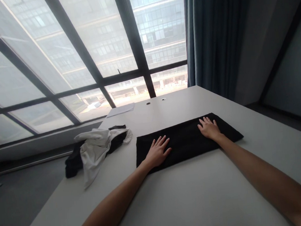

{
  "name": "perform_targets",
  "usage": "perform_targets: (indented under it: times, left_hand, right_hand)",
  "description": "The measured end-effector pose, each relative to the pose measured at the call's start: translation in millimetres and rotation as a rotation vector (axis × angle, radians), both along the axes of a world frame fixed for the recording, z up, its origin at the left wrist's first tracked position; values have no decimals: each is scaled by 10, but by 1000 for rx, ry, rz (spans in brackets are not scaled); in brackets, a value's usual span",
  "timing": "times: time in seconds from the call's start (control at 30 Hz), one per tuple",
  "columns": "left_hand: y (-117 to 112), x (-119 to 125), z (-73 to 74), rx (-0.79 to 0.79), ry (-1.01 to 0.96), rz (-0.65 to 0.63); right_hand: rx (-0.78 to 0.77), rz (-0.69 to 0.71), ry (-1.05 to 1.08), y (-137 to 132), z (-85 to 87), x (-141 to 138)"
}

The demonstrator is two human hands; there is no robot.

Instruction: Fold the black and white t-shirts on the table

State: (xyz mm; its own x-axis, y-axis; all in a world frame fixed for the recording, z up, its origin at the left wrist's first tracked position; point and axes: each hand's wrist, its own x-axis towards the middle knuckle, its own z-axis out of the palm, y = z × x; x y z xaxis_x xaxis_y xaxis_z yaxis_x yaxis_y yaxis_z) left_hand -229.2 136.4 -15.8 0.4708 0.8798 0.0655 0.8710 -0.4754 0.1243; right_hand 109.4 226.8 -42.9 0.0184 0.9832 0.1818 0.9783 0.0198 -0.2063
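A black cloth (186, 139), folded into a long flat rectangle, lies on the white table (199, 193). It looks like a garment, but its exact kind does not show. My left hand (157, 152) rests flat on its left part, fingers spread. Toward the cloth's right end, my right hand (209, 127) also presses flat with the fingers apart. Neither hand grips anything.
Crumpled white and dark clothes (95, 146) are heaped at the table's left edge. Some white paper (120, 110) lies at the far left corner, near two round cable holes (148, 103). Large windows and a blue curtain (212, 40) stand beyond the table.
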Motion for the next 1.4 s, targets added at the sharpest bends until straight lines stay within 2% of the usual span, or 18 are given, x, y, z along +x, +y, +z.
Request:
perform_targets:
  times: [0.17,0.8,0.93,1.03,1.13,1.2,1.27,1.4]
  left_hand:
    - [1,-5,-9,9,-6,-7]
    - [6,-15,-3,18,1,-5]
    - [26,-31,-38,24,-5,-10]
    - [33,-37,-55,25,-7,-12]
    - [32,-34,-57,31,-18,-14]
    - [30,-30,-54,36,-24,-16]
    - [27,-25,-50,37,-24,-18]
    - [20,-22,-36,31,-16,-17]
  right_hand:
    - [9,-42,-11,71,-49,154]
    - [23,-36,-3,22,-13,99]
    - [198,38,-63,-94,107,-35]
    - [322,197,-54,-202,177,-245]
    - [226,450,-2,-270,161,-436]
    - [109,540,13,-274,118,-493]
    - [38,500,19,-248,75,-485]
    - [4,327,21,-147,40,-347]
